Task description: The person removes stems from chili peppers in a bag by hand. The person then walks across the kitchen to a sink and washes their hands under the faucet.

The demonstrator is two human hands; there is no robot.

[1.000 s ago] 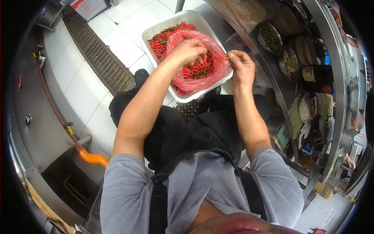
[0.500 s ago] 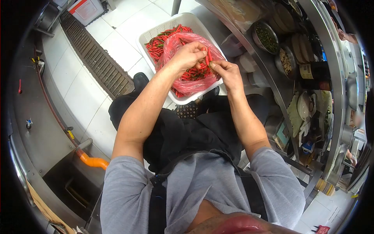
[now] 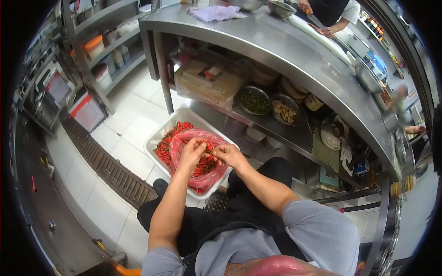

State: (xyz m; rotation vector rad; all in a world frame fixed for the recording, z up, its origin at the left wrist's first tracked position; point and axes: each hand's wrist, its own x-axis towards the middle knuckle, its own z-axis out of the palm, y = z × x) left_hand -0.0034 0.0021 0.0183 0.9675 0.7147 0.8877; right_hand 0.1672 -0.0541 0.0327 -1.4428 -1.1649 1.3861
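Note:
Above a white perforated plastic basket (image 3: 150,146), my left hand (image 3: 193,152) is closed in a pinch on red chili peppers (image 3: 210,145). My right hand (image 3: 230,155) meets it from the other side, thumb and fingers pinched at the lower end of the peppers. Just under both hands, a pink plastic bag (image 3: 177,140) lies open in the basket with more red chilies inside. Loose chilies (image 3: 165,148) with some green stems fill the basket's left side, outside the bag. My fingers hide part of what they grip.
A steel counter (image 3: 221,34) with a lower shelf stands ahead and to the right, holding bowls of chopped greens (image 3: 254,100) and pale pieces (image 3: 284,112). Across it, a person's hands (image 3: 317,20) work with a knife. A floor drain grate (image 3: 103,161) runs on the left.
The view has tilted up and turned, bringing the counter top and the other person into sight. My hands remain together over the bag, still pinching chili peppers.

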